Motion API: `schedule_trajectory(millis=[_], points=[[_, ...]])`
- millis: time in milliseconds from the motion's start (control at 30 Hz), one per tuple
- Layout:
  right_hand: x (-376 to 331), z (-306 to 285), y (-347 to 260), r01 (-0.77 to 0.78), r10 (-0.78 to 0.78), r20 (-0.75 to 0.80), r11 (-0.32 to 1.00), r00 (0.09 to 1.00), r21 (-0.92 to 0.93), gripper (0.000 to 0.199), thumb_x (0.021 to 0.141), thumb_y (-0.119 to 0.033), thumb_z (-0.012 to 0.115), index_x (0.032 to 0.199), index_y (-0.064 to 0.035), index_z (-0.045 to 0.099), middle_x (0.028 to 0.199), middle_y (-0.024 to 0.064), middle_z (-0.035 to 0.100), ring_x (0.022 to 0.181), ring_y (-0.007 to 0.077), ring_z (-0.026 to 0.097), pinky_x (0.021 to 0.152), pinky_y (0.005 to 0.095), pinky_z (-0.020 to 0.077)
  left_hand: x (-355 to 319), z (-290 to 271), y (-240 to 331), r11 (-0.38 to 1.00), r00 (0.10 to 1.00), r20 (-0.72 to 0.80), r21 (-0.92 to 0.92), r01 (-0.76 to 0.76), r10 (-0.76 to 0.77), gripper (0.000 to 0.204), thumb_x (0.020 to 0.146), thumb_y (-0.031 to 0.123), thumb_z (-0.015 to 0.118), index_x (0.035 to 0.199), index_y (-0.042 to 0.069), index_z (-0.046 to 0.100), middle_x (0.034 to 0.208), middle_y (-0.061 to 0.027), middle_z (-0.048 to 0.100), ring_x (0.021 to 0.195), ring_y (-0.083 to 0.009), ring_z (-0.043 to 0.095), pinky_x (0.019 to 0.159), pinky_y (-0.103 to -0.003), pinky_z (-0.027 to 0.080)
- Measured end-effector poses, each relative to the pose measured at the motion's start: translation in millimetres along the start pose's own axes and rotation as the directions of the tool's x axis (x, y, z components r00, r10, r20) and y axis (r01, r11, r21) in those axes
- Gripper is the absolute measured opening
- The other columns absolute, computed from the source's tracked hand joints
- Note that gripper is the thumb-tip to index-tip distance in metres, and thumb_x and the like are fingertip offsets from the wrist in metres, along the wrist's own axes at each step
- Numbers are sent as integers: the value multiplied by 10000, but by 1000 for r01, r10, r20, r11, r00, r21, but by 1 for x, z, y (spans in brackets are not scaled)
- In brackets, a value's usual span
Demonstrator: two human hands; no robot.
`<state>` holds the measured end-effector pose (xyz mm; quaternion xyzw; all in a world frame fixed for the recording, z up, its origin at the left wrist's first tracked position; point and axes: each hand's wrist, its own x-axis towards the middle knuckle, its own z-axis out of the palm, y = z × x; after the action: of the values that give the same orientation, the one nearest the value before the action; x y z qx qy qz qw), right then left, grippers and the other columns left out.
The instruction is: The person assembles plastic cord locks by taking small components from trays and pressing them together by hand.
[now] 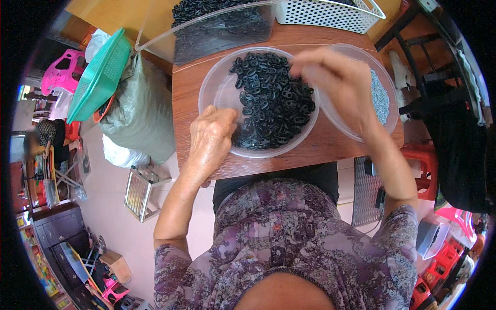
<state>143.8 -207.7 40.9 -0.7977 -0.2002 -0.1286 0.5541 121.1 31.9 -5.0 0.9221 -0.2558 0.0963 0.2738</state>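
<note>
A clear round plastic bowl (217, 93) on a small wooden table (188, 82) holds a heap of small black ring-shaped plastic parts (274, 103). My left hand (212, 134) rests at the bowl's near left rim, fingers curled into the black parts. My right hand (338, 85) hovers over the bowl's right edge, blurred, fingertips pinched together near the top of the heap; whether it holds a part is unclear. A second clear bowl (382, 111) to the right holds small grey metal pieces (380, 98), partly hidden by my right hand.
A clear bin of more black parts (222, 26) and a white perforated basket (330, 13) stand at the table's far edge. A grey sack (137, 111) with a green basket (101, 75) on it is at the left. A red stool (426, 168) stands right.
</note>
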Motion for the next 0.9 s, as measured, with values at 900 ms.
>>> schedule_trajectory(millis=[900], points=[[-78, -73, 69, -386, 308, -264, 861, 914, -332, 162, 771, -55, 573, 895, 37, 621, 756, 106, 639, 706, 181, 606, 635, 292, 468, 8, 11, -4, 953, 977, 91, 222, -207, 191, 106, 687, -16, 551, 782, 26, 529, 692, -117, 465, 671, -285, 460, 635, -373, 335]])
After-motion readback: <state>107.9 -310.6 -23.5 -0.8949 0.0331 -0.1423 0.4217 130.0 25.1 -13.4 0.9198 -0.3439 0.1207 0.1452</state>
